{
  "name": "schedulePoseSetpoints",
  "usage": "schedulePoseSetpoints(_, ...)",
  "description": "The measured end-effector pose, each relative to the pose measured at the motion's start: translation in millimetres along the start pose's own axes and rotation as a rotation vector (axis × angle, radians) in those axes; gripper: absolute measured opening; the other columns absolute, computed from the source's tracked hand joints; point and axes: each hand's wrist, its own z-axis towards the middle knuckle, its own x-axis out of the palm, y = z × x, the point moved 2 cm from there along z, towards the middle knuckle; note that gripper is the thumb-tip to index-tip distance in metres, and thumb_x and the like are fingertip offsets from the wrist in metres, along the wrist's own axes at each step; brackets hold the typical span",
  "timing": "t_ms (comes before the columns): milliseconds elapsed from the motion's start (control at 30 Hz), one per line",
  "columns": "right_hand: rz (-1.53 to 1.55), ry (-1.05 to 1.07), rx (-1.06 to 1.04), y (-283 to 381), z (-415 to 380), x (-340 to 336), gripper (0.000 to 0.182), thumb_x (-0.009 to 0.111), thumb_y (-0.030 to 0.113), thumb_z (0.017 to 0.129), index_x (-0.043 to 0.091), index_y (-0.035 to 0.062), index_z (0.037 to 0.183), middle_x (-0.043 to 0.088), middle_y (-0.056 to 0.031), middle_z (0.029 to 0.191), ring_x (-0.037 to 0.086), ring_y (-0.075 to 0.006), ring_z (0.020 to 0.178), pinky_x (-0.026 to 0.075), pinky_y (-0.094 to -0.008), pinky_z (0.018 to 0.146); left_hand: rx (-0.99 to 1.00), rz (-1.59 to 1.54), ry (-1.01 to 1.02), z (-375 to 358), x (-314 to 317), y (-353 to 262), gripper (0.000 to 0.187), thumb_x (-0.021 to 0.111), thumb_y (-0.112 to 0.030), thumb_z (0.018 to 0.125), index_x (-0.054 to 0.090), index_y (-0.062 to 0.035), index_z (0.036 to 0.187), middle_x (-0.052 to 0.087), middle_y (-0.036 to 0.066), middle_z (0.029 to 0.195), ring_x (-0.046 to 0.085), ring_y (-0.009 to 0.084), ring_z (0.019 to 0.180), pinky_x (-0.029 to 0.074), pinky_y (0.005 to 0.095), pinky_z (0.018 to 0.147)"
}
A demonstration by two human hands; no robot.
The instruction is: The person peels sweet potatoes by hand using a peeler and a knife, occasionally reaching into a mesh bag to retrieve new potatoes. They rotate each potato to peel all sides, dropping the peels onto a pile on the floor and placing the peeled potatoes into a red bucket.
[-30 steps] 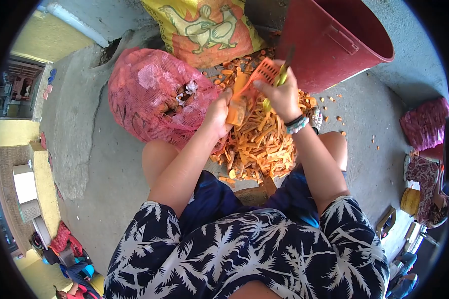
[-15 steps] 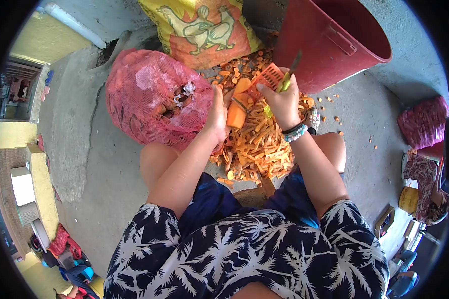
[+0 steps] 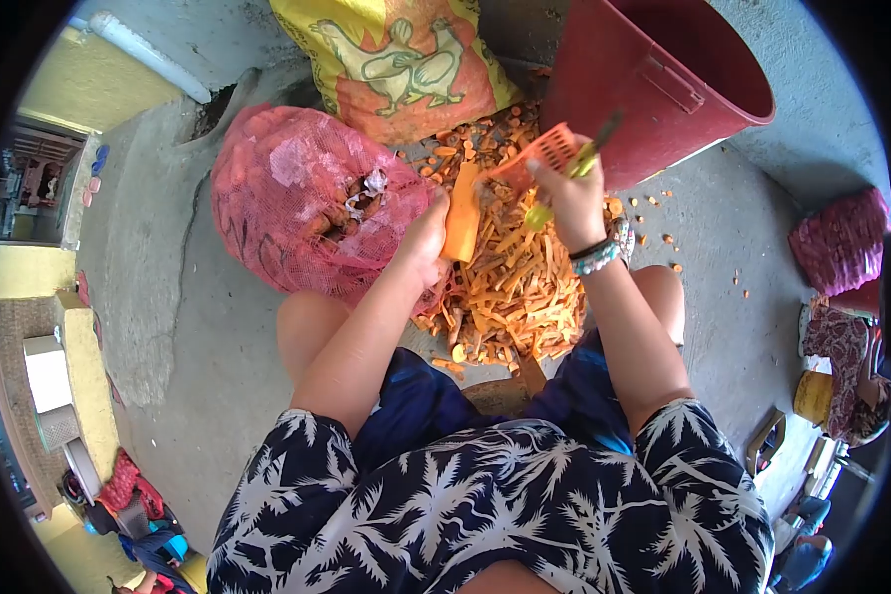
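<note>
My left hand [image 3: 426, 238] is closed around a thick, peeled orange carrot [image 3: 460, 218], which points up and away from me. My right hand [image 3: 572, 203], with bead bracelets at the wrist, is closed on a knife with a yellow-green handle [image 3: 582, 163]; its dark blade is blurred and points up toward the bucket. Another yellow-green part [image 3: 538, 217] shows below those fingers. A red-orange slotted plastic piece [image 3: 549, 156] is right beside my right fingers. Beneath both hands lies a heap of carrot peelings [image 3: 520, 287].
A pink mesh sack of carrots [image 3: 287, 198] sits at left. Behind are a yellow-and-orange sack [image 3: 396, 64] printed with chickens and a tall red bucket [image 3: 634, 99]. Carrot ends [image 3: 510, 124] litter the floor. A purple-pink sack [image 3: 841, 243] stands at far right, with people near the edges.
My right hand has moved slightly right and down, and the slotted piece has shifted right. The blade that lay across the carrot is off it. The carrot stands more upright in my left hand.
</note>
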Motion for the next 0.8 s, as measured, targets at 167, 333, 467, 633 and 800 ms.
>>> schedulePoseSetpoints(167,-0.099,0.039,-0.178,3.5,4.2,7.2,0.04,0.071,-0.002,0.068,0.049,0.0031,0.101,0.061,-0.006,0.094,0.059,-0.0135,0.085,0.049,-0.0263,0.073,-0.1,0.042,0.162,-6.4,5.8,-0.1,0.04,0.035,-0.04,0.094,0.05,-0.0062,0.11,0.057,0.007,0.088,0.057,0.0182,0.072,0.048,0.0315,0.064)
schedulePoseSetpoints(333,-0.01,-0.454,-0.347,-2.0,40.8,-25.5,0.035,0.067,-0.003,0.072,0.045,0.0018,0.098,0.061,-0.0075,0.088,0.06,-0.0142,0.076,0.049,-0.0246,0.066,-0.149,-0.058,0.375,-2.4,-3.0,4.2,0.046,0.036,-0.046,0.092,0.049,-0.0053,0.11,0.059,0.009,0.088,0.059,0.0221,0.073,0.049,0.0347,0.061)
schedulePoseSetpoints(467,0.049,-0.192,-0.114,7.9,13.7,-10.5,0.039,0.067,-0.003,0.072,0.044,0.0035,0.103,0.06,-0.0081,0.087,0.059,-0.0114,0.072,0.049,-0.023,0.053,-0.109,-0.209,0.259,-0.6,-8.3,3.1,0.05,0.034,-0.051,0.091,0.049,-0.008,0.112,0.059,0.011,0.089,0.059,0.0241,0.075,0.049,0.0368,0.061)
schedulePoseSetpoints(633,-0.213,0.147,-0.216,5.4,-34.1,20.9,0.043,0.066,-0.006,0.07,0.044,0.0007,0.106,0.058,-0.0121,0.104,0.059,-0.0179,0.092,0.052,-0.027,0.07,-0.005,-0.214,0.315,11.1,-13.0,10.0,0.059,0.03,-0.059,0.089,0.047,-0.0107,0.118,0.057,0.005,0.096,0.056,0.0161,0.085,0.046,0.031,0.074)
schedulePoseSetpoints(800,-0.215,-0.214,-0.336,6.6,11.8,2.2,0.035,0.067,-0.003,0.071,0.046,-0.0005,0.099,0.061,-0.009,0.091,0.06,-0.0145,0.082,0.05,-0.0257,0.07,-0.053,0.018,0.097,-10.0,10.6,-1.9,0.059,0.03,-0.058,0.089,0.047,-0.0101,0.118,0.056,0.005,0.105,0.053,0.0123,0.091,0.043,0.0318,0.082)
